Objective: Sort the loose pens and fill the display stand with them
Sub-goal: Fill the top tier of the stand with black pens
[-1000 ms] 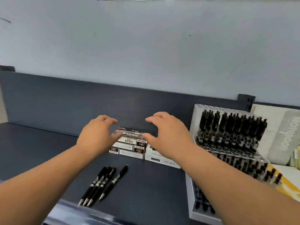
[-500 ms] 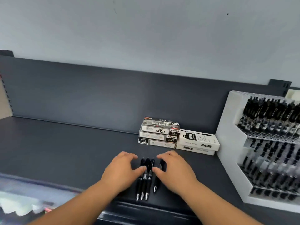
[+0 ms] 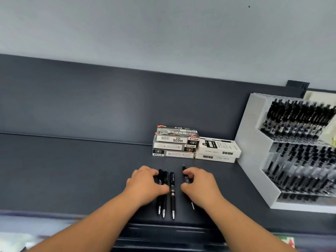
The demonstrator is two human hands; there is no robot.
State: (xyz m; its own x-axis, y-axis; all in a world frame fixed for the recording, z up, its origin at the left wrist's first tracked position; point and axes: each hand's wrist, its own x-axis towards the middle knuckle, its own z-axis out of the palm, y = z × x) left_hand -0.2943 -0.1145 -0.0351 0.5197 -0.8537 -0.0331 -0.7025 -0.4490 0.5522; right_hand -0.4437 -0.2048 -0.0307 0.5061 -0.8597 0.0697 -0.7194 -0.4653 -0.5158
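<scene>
The left hand (image 3: 145, 184) lies with its fingers curled over the two leftmost of three black retractable pens (image 3: 172, 180), thumb against the third. It seems to be raking them side by side, tips toward the person, so they can be lifted as one bundle. Just beside them the right hand (image 3: 200, 184) pinches a fourth pen (image 3: 186, 179) between forefinger and thumb, slightly apart from the rest, probably to draw it into the group. Behind stand a stack of pen boxes (image 3: 175, 142) and, touching it, two white boxes (image 3: 217, 150). At far right the white tiered display stand (image 3: 252, 142) already carries rows of black pens, angled for view. Everything rests on a dark grey shelf (image 3: 72, 170) with a matching back panel (image 3: 91, 99) beneath a pale wall (image 3: 163, 33).
</scene>
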